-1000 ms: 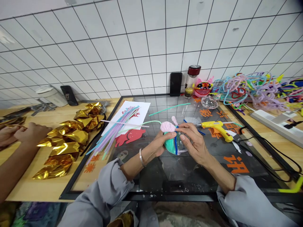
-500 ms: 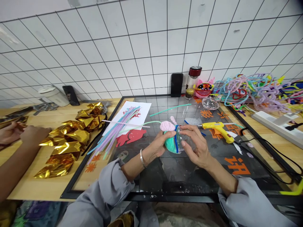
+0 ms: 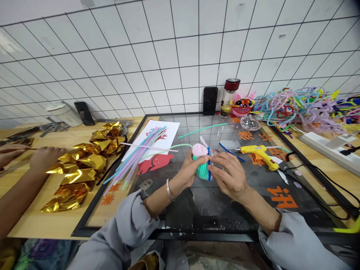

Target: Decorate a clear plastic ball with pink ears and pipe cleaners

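Observation:
A small craft object [image 3: 201,170], wound with mint green stems and topped by a pink coil, is held upright over the dark glass sheet. A blue stem runs down its right side, and a pink piece sticks up from its top. My left hand [image 3: 189,171] grips it from the left, thumb on the front. The fingers of my right hand [image 3: 229,173] pinch at the blue stem on its right side. A green stem [image 3: 182,145] reaches out leftward from behind it. The clear part at the right is mostly covered by my right fingers.
Left lie a bundle of stems [image 3: 137,157], a red cutout [image 3: 154,163] and gold foil [image 3: 81,168], beside another person's hands [image 3: 46,161]. Right are a yellow glue gun [image 3: 260,153], its cord, a power strip [image 3: 329,152] and tangled stems [image 3: 298,108]. A bottle [image 3: 228,99] stands behind.
My right hand has moved slightly left, its fingers now closer together on the blue stem. The craft object has turned a little. The other person's hands have shifted.

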Demonstrator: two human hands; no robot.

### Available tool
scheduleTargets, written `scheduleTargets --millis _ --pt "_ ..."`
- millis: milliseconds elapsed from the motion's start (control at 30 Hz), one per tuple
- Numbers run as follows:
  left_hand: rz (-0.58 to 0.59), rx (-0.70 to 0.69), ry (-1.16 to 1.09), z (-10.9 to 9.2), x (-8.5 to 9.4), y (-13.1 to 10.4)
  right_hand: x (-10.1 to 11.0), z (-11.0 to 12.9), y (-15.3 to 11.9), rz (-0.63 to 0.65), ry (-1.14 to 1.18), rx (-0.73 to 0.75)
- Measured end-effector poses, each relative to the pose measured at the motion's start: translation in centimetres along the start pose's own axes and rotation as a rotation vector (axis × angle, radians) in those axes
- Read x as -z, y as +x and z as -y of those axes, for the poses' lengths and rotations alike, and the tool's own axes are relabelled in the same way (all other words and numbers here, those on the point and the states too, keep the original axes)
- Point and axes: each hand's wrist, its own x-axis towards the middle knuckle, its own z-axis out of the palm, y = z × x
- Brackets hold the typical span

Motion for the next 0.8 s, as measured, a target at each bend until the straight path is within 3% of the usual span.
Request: scheduleTargets --millis 267,533,800 --pt "0.003 -0.065 0.047 -0.1 -0.3 -0.1 -0.1 0.7 0.1 0.008 -0.003 -0.045" --pt "0.009 -0.018 0.042 -0.4 -0.2 -0.3 0.0 1.1 0.3 -0.005 0.016 -0.114" --pt "0.145 -0.02 0.097 -1.1 0.6 -0.7 0.2 0.2 -0.1 -0.009 0.035 -0.159"
